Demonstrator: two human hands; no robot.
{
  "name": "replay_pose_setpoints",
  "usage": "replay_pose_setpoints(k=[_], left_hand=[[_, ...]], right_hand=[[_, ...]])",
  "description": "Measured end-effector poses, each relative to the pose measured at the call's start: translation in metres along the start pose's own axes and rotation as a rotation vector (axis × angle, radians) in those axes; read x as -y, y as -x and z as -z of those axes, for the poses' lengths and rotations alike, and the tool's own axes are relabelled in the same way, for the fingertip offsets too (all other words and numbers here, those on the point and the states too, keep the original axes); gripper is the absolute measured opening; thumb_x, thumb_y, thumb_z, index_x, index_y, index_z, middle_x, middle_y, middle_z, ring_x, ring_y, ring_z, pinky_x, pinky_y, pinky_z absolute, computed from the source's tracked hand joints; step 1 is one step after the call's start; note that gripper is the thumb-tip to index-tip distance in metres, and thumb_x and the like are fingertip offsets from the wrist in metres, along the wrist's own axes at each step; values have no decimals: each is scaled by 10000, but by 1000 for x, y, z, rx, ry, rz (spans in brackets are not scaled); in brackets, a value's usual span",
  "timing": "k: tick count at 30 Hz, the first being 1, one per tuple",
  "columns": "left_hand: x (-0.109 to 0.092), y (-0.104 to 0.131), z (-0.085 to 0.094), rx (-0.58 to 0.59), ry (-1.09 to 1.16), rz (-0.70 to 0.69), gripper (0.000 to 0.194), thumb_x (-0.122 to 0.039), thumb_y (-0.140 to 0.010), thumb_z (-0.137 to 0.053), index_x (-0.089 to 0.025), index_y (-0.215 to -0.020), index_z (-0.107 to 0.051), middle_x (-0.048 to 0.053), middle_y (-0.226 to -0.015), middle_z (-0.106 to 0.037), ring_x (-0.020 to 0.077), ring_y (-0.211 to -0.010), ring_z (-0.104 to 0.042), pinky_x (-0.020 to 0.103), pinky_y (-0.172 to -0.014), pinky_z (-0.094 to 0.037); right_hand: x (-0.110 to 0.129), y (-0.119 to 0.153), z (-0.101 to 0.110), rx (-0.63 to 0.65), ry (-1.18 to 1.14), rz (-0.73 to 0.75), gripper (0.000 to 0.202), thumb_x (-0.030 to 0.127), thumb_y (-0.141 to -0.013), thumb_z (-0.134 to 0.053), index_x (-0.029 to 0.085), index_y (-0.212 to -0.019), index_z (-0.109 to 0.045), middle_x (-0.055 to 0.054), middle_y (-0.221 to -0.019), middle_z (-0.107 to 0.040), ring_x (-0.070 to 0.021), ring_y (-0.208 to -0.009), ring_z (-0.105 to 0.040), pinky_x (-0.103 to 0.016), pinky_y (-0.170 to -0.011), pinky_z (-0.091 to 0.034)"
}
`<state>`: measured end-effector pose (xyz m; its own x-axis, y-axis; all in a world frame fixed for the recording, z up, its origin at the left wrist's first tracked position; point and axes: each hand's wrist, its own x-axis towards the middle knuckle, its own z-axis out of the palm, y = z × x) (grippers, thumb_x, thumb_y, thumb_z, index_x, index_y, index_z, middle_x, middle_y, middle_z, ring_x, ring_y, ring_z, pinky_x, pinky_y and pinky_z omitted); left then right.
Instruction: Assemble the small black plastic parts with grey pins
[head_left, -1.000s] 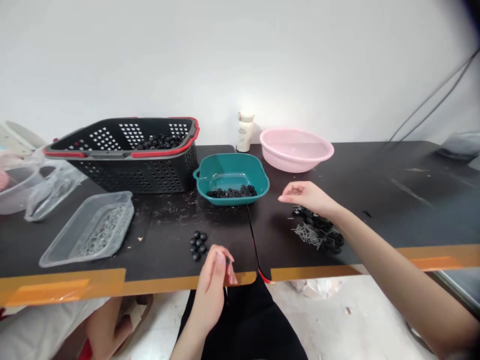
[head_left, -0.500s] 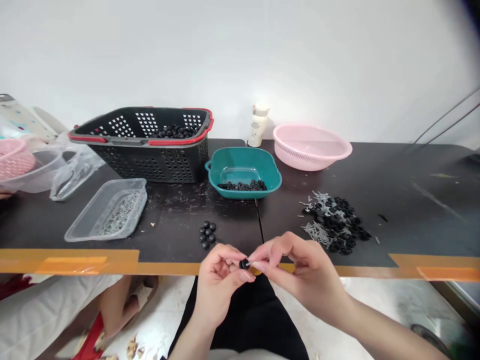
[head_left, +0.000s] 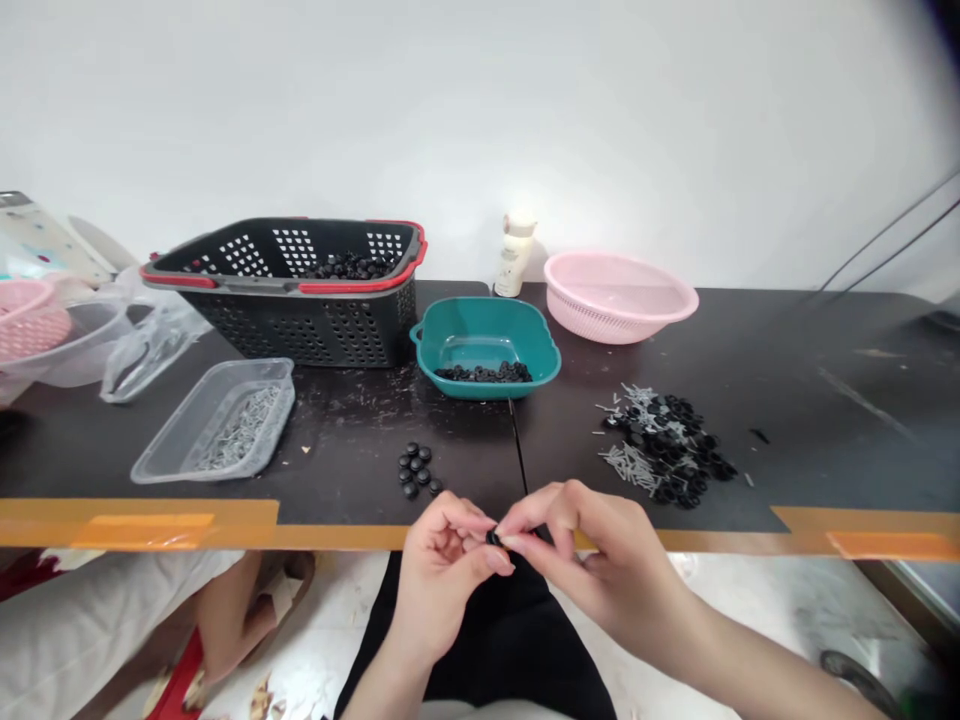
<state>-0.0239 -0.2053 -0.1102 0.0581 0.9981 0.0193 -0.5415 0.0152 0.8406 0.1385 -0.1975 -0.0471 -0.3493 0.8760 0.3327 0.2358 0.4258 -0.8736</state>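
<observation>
Sitting in the pinched grip of the left hand [head_left: 442,572], a small black cap [head_left: 492,538] is met by closed fingertips of the right hand [head_left: 600,540], their contents hidden. Beyond, loose caps [head_left: 415,465] are clustered on the bench [head_left: 345,425], before a teal basin [head_left: 528,335].

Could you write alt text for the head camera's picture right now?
A person's left hand holds a small black part, which the right hand touches, by a dark table. On it are a teal basin, a black basket and pins heaped with black pieces.
</observation>
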Motion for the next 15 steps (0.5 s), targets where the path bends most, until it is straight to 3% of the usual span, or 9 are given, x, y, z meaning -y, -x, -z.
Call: replay_pose_setpoints(k=[4, 7, 9, 11, 12, 15], left_hand=[[8, 2, -2, -20, 6, 92, 309, -346, -662, -882, -162, -710, -639, -51, -630, -641, 68, -495, -640, 166, -521, -528], [12, 3, -3, -66, -19, 188, 348, -427, -684, -856, -161, -748, -641, -26, -637, -685, 83, -520, -658, 181, -544, -553], [12, 1, -2, -95, -44, 209, 352, -449, -690, -846, -164, -778, -659, -10, -664, -709, 98, -583, -677, 187, -575, -570], [10, -2, 1, -105, -62, 204, 338, -442, -694, -844, -169, -801, -677, -1, -704, -728, 103, -627, -686, 192, -612, -581], [9, -4, 2, -108, -69, 197, 329, -437, -699, -842, -171, -811, -685, 1, -721, -733, 102, -633, -687, 196, -630, -585], [5, -10, 5, -129, -96, 154, 311, -429, -699, -844, -176, -813, -701, 4, -737, -732, 102, -630, -682, 211, -661, -590]], right_hand=[[-2, 2, -2, 8, -47, -73, 258, 176, -854, -684, 243, -701, -488, -5, -785, -765, -165, -691, -731, -269, -641, -556], [-13, -1, 9, 41, -55, -117, 87, 249, -844, -718, 242, -850, -631, -22, -832, -775, -169, -711, -729, -279, -666, -574], [-30, -5, 30, -10, 78, -129, 140, 304, -858, -704, 244, -979, -667, -41, -930, -774, -167, -737, -719, -286, -689, -580], [-54, -11, 61, -149, 379, -142, 209, 359, -881, -661, 233, -1047, -673, -61, -954, -765, -188, -768, -709, -312, -712, -574], [-67, -14, 79, -214, 607, -152, 220, 396, -884, -637, 232, -1023, -684, -61, -932, -762, -202, -770, -703, -329, -712, -565], [-106, -21, 125, -278, 800, -169, 246, 426, -828, -655, 198, -885, -729, -118, -902, -760, -304, -836, -675, -457, -784, -507]])
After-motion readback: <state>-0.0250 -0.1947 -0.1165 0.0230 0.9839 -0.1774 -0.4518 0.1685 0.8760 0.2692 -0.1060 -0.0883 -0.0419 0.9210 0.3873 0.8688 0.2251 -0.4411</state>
